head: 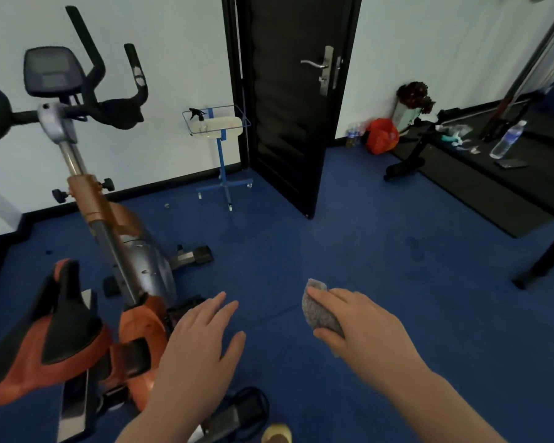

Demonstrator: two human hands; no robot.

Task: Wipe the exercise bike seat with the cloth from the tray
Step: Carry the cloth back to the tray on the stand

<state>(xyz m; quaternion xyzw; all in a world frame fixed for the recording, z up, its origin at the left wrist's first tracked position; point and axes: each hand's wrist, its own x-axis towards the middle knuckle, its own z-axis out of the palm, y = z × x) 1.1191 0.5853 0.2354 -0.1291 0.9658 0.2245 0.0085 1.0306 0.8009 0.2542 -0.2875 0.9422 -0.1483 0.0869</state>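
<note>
**Cloth in right hand, beside the bike; tray on stand by the door**

Right hand [362, 324]: clenched around a bunched grey cloth [319, 310]; thumb and fingers wrap it, and the cloth sticks out on the hand's left side. Hand and cloth hang over the blue floor [381, 251], apart from the bike.

Left hand [202, 343]: released, fingers spread, palm down, holding nothing. It hangs just to the right of the bike frame.

Exercise bike [135, 260]: orange and silver body, at the left of the view. Seat [55, 330]: black top with orange sides, lower left corner, well left of the cloth. No hand touches it. Console [53, 71] and black handlebars stand above.

Containers:
- Wire tray [242, 118] on a blue wheeled stand [224, 167], against the wall left of the black door [295, 97]. In it: a spray bottle [200, 119] with a black trigger head, upright at the tray's left end, and a pale oblong item filling the rest; what this item is cannot be told.
- Red bag [381, 135] on the floor in the far corner, contents not visible; small bottles stand just beside it on its left.

Table [493, 183]: dark, at the right edge. On it a clear water bottle [507, 139], upright, and some small blurred items near it.
</note>
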